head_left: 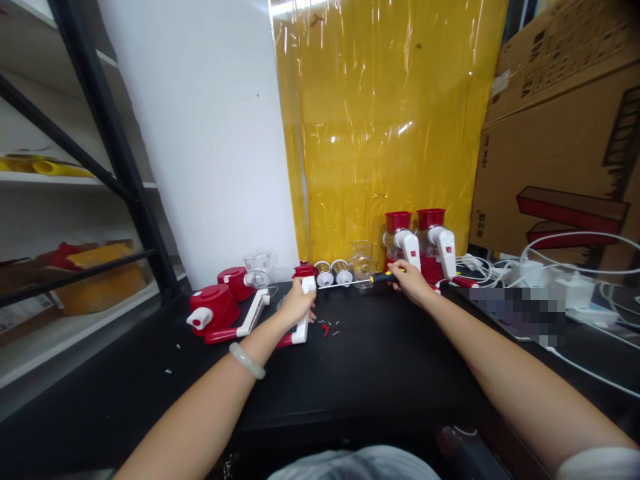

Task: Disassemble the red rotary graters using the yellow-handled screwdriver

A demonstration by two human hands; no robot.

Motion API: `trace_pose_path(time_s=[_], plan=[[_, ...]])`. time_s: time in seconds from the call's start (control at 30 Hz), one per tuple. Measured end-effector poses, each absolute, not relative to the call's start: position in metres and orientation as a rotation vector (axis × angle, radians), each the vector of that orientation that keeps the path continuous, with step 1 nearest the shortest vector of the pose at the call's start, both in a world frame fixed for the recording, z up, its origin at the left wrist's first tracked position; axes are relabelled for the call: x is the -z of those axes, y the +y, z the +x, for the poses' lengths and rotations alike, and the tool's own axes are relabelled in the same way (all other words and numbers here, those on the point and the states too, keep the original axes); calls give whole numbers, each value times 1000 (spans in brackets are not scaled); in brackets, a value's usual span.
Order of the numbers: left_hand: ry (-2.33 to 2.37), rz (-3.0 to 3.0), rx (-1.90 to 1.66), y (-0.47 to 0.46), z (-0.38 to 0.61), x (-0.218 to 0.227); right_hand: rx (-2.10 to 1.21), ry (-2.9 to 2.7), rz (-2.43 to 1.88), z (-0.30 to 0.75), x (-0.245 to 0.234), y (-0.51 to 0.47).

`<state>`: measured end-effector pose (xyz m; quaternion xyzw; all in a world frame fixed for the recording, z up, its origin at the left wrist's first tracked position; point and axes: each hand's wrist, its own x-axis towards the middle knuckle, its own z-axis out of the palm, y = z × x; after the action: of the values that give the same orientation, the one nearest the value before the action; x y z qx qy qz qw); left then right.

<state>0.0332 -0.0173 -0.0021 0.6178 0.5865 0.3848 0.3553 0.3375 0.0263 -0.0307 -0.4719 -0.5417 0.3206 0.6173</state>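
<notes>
My left hand (296,305) is closed around a white crank handle (301,329) with a red grip, holding it upright above the black table. My right hand (407,280) grips the black and yellow handle of a screwdriver (381,277). Its long shaft points left, and the tip meets the upper end of the crank handle or ends right beside it. A small red piece (326,329) lies on the table near my left hand, with several tiny screws around it. My left fingers partly hide the crank.
Red bases (215,308) and another white crank (255,312) lie left. Metal grater drums (342,272) and clear plastic housings (261,268) stand behind. Two assembled rotary graters (440,243) stand right, near a tablet (515,310), white cables (530,267) and a large cardboard box (560,153).
</notes>
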Motion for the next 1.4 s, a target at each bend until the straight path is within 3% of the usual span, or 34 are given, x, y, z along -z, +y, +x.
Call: trace_pose_path(time_s=[1.4], plan=[[1464,1596,-963,-10,24,-2,-842,-1266,-967,334,24,15]])
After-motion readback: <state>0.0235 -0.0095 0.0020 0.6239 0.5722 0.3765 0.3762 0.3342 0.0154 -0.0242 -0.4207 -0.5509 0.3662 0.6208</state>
